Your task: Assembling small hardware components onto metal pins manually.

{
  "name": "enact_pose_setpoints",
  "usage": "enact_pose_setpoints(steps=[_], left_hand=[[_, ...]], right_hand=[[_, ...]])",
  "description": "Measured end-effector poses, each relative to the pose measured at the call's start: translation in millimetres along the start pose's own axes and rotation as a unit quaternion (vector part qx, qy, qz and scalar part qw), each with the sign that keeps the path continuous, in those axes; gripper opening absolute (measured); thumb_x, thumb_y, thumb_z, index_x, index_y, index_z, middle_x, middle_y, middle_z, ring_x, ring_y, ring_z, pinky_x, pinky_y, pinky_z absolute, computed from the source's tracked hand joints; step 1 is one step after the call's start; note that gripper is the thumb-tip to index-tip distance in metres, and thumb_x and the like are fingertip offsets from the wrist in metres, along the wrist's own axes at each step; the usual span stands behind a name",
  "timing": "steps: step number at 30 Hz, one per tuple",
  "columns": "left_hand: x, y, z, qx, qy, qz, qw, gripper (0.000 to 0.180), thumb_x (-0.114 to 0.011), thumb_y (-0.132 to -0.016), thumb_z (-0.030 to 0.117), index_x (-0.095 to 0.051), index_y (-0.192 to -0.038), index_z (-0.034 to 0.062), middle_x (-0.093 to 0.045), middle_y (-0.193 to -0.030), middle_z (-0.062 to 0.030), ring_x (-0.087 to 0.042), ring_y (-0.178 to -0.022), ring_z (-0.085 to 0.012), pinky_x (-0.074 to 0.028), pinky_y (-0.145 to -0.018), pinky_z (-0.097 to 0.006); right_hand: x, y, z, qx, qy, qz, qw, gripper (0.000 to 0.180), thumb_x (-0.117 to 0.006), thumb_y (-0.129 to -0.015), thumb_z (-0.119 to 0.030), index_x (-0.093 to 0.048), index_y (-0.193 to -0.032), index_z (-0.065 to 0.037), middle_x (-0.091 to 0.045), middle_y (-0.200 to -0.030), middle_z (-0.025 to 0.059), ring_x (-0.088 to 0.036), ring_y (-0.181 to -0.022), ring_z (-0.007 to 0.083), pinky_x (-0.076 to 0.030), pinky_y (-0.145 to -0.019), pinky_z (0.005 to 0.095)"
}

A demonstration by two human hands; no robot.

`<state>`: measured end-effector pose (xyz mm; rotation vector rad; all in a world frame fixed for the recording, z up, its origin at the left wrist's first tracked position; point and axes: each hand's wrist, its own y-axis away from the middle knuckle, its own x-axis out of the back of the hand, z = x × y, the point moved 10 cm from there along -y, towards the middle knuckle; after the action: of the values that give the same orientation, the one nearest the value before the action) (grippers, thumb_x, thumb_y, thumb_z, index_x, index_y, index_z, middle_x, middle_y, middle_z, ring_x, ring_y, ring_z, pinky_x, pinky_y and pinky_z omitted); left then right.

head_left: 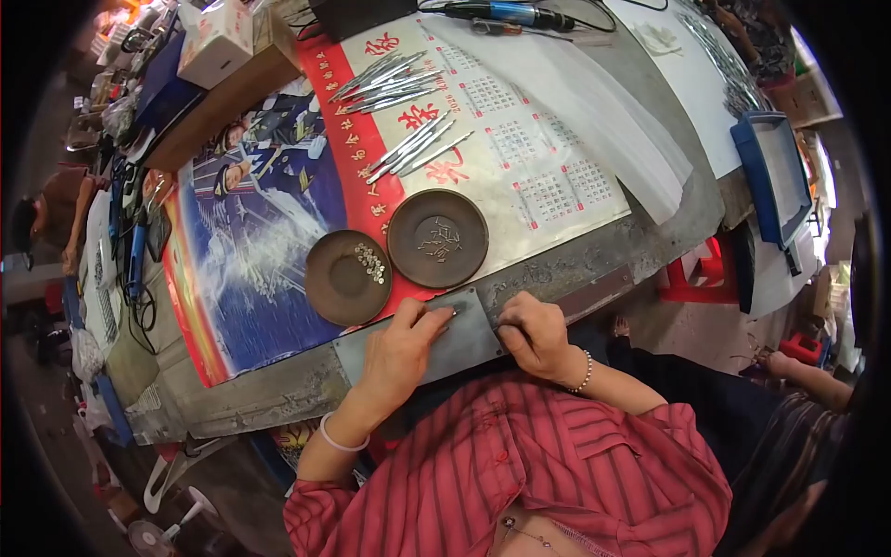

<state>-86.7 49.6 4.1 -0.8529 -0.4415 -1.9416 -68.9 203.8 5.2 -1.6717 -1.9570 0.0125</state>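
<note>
My left hand (401, 349) rests at a grey metal plate (464, 345) on the bench's near edge. Its thumb and forefinger pinch a tiny shiny piece, too small to name. My right hand (538, 336) is curled closed at the plate's right end; what its fingers hold, if anything, is hidden. Just beyond the left hand sit two round brown dishes. The smaller dish (334, 295) has several small shiny round pieces (371, 264) at its right side. Thin little metal pins (440, 243) lie in the larger dish (455, 206).
A calendar poster (548, 139) covers the bench, with bundles of slim silver rods (394, 82) on it. Behind lie a blue handheld tool (520, 13) and translucent sheeting (603, 102). A wooden block (223, 102) stands left; a blue tray (772, 176) is right. Other people work nearby.
</note>
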Motion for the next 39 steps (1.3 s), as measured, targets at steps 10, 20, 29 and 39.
enact_pose_setpoints(steps=[10, 20, 29, 39], left_hand=[[0.3, 2.4, -9.1, -0.033, -0.098, -0.110, 0.989, 0.033, -0.056, -0.077, 0.001, -0.061, -0.108, 0.0099, -0.050, -0.089, -0.0099, -0.060, -0.067, -0.0289, -0.047, -0.054, -0.040], [-1.1, -2.9, 7.8, -0.023, -0.049, -0.033, 0.998, 0.032, -0.054, -0.079, 0.002, -0.060, -0.109, 0.0111, -0.052, -0.089, -0.0102, -0.060, -0.066, -0.0305, -0.048, -0.054, -0.041], [7.9, 22.3, -11.9, -0.008, -0.018, -0.004, 1.000, 0.034, -0.058, -0.080, 0.000, -0.060, -0.113, 0.0083, -0.055, -0.087, -0.0114, -0.060, -0.064, -0.0278, -0.048, -0.056, -0.036], [-13.7, 65.6, -10.3, 0.162, 0.616, 0.181, 0.750, 0.031, -0.050, -0.095, 0.007, -0.045, -0.126, 0.0037, -0.057, -0.081, -0.0053, -0.042, -0.055, -0.0035, -0.034, -0.049, -0.016]], right_hand=[[-1.3, -4.4, -0.9, 0.020, 0.003, -0.022, 1.000, 0.013, -0.066, -0.077, -0.006, -0.054, -0.078, -0.002, -0.056, -0.072, 0.0099, -0.057, -0.060, 0.0261, -0.045, -0.051, 0.0338], [-12.3, -6.9, -9.4, 0.037, 0.026, -0.048, 0.998, 0.014, -0.067, -0.077, -0.007, -0.055, -0.079, -0.003, -0.056, -0.073, 0.0095, -0.057, -0.059, 0.0263, -0.046, -0.051, 0.0339], [-34.2, -1.4, -23.5, -0.010, -0.027, -0.102, 0.994, 0.014, -0.066, -0.080, -0.010, -0.055, -0.082, -0.001, -0.055, -0.076, 0.0111, -0.058, -0.063, 0.0278, -0.046, -0.054, 0.0346], [-56.8, -32.1, -49.4, -0.017, -0.072, -0.099, 0.992, 0.017, -0.065, -0.081, -0.009, -0.055, -0.090, 0.000, -0.056, -0.079, 0.0128, -0.059, -0.066, 0.0283, -0.046, -0.056, 0.0347]])
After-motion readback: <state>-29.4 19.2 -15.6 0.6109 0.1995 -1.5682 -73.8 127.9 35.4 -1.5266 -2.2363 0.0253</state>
